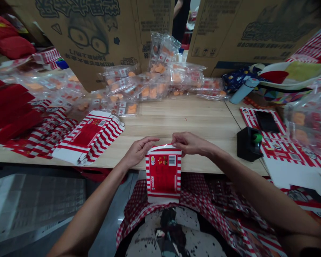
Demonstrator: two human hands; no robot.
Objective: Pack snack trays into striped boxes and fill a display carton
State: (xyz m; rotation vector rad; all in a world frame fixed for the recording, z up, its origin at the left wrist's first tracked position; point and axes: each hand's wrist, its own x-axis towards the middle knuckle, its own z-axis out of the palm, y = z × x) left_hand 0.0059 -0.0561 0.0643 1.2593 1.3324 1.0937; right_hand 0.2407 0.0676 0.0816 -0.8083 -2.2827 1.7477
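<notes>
A red-and-white striped cardboard box, with a barcode on its panel, hangs over the table's front edge above my lap. At its top left corner my left hand grips the edge, fingers bent over it. My right hand pinches the top right edge between thumb and curled fingers. The box's top edge lies between both hands, and its far side is hidden. Right of my right hand stands a black tape dispenser with a green hub. A fanned stack of similar flat boxes lies left of my left hand.
Clear bags with orange pieces are heaped at the back before large brown cartons. To the right are a blue bottle, a dark phone and more striped cardboard. A white plastic crate stands low at left.
</notes>
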